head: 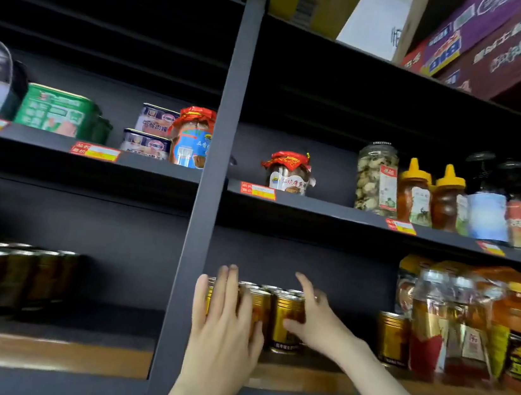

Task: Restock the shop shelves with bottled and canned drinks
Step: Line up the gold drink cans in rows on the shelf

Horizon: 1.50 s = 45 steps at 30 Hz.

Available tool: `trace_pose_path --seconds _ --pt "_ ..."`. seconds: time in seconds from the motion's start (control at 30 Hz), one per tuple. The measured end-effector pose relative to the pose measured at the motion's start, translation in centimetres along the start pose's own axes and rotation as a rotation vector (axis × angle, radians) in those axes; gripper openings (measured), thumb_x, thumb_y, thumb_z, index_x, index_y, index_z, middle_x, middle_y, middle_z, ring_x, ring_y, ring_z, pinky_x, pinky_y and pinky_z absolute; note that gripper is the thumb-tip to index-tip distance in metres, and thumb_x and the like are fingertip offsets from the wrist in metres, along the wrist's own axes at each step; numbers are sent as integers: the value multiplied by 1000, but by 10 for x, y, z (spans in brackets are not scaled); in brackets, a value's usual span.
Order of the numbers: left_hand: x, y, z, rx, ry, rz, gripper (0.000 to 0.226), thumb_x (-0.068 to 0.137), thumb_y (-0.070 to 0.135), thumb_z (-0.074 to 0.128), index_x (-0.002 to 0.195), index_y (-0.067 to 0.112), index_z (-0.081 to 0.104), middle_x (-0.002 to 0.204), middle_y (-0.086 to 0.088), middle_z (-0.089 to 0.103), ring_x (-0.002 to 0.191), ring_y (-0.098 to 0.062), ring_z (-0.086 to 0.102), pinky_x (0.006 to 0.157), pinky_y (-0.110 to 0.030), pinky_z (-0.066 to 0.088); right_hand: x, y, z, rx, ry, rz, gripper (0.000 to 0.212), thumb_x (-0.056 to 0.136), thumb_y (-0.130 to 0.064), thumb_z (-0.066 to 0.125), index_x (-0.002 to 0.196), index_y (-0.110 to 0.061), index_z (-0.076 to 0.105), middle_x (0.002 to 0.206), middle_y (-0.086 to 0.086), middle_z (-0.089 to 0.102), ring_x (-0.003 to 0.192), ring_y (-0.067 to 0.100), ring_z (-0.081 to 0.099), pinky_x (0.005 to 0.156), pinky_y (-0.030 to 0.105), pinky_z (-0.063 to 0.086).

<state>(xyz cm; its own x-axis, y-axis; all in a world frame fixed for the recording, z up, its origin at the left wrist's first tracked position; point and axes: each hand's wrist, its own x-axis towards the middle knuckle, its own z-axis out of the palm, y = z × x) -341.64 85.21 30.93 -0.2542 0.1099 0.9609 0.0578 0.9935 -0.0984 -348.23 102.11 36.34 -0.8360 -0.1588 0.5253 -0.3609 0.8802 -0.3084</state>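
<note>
several gold cans (284, 310) on the shelf (301, 380), left hand (223, 321) flat against them, right hand (315, 324) spread wide at their right side

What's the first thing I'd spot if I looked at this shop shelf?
Two bare hands, the left hand and the right hand, press on a cluster of gold cans on the lower shelf, just right of the dark upright post. On the shelf above sits a jar with a bright red wrapped lid, and further right stand two amber squeeze bottles with yellow caps.
</note>
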Motion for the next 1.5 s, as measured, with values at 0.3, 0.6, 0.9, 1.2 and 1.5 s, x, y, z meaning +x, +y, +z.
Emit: trace_pose_path --seconds 0.3,0.6,0.9,1.2,1.5 --pt "8 -28 -14 331 31 54 41 86 28 45 109 2 66 132 -24 54 133 -35 33 114 -51 14 38 11 14 116 -191 -17 76 93 -34 62 153 -23 16 154 7 33 132 24 44 93 27 41" --pt "6 -19 -21 333 57 31 24 84 28 56 92 9 67 119 -16 61 122 -30 45 114 -48 16 11 6 -5 206 13 -47 71 84 -31 74 145 -17 41 141 8 52 126 25 50 98 29 40" --pt "-3 -14 -23 148 95 22 34 83 30 60 106 7 66 124 -17 61 125 -32 50 114 -53 17 -52 -30 -18 304 344 -162 67 91 -29 66 148 -26 32 144 11 38 128 28 44 98 37 45" --pt "-64 -20 -84 -643 -10 28 83 82 49 59 146 3 29 146 -12 40 139 -24 33 116 -47 27 -183 -92 -13 402 441 -297 73 86 -30 69 147 -35 32 146 -5 39 129 10 39 83 -1 30" --pt "-245 -98 -143 -1007 -500 -382 79 66 43 80 128 40 32 123 11 57 109 -3 58 87 -13 47 -300 -157 120 677 -128 -171 89 73 -31 81 143 -45 28 124 -35 33 118 -10 38 96 11 39"
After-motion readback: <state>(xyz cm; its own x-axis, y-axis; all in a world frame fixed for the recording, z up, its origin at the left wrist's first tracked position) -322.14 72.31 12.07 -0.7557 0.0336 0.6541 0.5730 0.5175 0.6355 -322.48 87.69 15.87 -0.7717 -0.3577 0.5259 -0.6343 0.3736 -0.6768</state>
